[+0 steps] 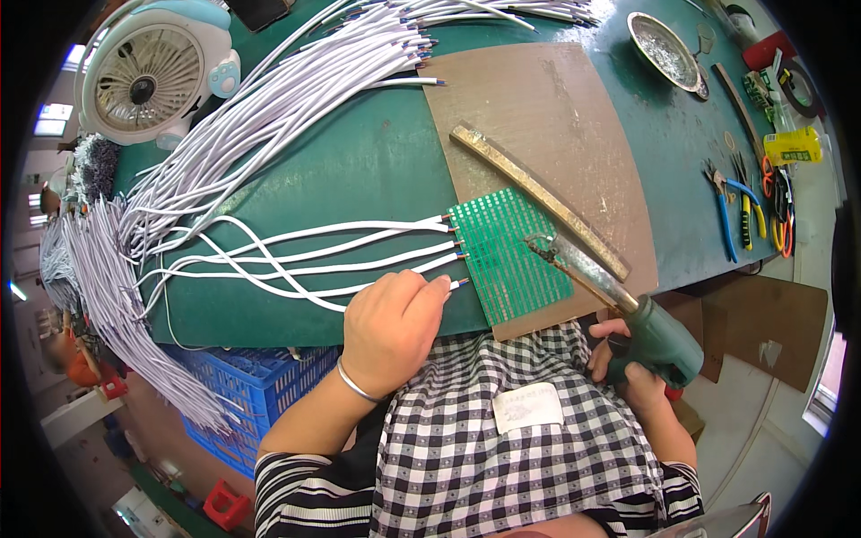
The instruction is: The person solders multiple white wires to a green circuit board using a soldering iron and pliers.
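My left hand (393,323), a metal bangle on its wrist, is closed on a white cable (454,286). That cable's stripped end points at the left edge of a green circuit board (525,291) with rows of silvery pads. Several other white cables (359,262) lie with their coloured wire ends at the same edge. In my right hand (642,391) is a green-handled soldering gun (668,345), gripped by the handle. Its metal barrel slants up to the left, and the darkened tip is over the board's right part.
A brown sheet (556,99) lies under the board, with a worn bar (543,202) across it. Bundled white cables (296,108) spread at the left beside a fan (143,81). Far right are a metal dish (664,49) and pliers (725,211). A blue crate (260,386) stands below the table.
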`<act>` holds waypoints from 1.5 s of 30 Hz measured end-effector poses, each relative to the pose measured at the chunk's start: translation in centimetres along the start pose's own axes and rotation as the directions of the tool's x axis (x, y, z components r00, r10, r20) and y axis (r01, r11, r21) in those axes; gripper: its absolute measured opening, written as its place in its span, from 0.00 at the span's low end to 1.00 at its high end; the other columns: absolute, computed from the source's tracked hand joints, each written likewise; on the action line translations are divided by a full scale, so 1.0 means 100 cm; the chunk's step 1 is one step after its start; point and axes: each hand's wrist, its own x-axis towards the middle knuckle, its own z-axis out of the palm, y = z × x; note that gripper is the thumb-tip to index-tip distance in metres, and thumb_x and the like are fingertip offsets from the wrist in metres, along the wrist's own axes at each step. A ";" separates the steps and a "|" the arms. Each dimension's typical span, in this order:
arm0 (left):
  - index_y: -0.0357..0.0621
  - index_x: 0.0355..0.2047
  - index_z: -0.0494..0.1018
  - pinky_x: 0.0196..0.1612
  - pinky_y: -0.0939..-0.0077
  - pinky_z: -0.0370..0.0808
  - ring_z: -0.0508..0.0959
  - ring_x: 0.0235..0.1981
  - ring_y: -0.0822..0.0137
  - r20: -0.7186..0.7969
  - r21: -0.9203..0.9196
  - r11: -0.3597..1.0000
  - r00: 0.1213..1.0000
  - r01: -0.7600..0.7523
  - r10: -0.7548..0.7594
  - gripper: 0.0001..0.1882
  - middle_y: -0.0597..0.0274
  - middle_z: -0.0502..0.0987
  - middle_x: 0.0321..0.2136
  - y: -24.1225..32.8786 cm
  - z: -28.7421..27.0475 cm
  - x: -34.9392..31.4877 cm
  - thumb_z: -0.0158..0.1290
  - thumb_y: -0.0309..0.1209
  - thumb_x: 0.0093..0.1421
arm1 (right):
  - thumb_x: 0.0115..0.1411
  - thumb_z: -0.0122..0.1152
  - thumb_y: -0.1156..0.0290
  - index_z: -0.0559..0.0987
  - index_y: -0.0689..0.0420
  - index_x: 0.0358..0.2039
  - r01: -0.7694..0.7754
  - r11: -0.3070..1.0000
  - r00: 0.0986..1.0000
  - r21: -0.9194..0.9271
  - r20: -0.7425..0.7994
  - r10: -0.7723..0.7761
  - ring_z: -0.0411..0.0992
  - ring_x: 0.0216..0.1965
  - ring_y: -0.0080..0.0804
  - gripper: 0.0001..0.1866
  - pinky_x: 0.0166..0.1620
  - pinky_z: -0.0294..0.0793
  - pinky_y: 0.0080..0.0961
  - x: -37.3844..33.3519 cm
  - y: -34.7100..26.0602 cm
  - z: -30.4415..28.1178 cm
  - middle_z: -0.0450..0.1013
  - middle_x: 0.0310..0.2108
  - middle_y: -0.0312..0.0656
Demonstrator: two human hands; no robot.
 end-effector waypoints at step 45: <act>0.43 0.29 0.74 0.23 0.73 0.65 0.70 0.22 0.68 0.037 0.135 0.972 0.981 -0.193 0.190 0.08 0.66 0.65 0.21 -0.001 -0.004 0.020 0.54 0.27 0.47 | 0.48 0.64 0.66 0.78 0.56 0.39 0.090 0.746 0.974 -0.660 -0.099 -0.205 0.70 0.42 0.42 0.17 0.47 0.68 0.35 -0.013 0.030 0.002 0.74 0.39 0.42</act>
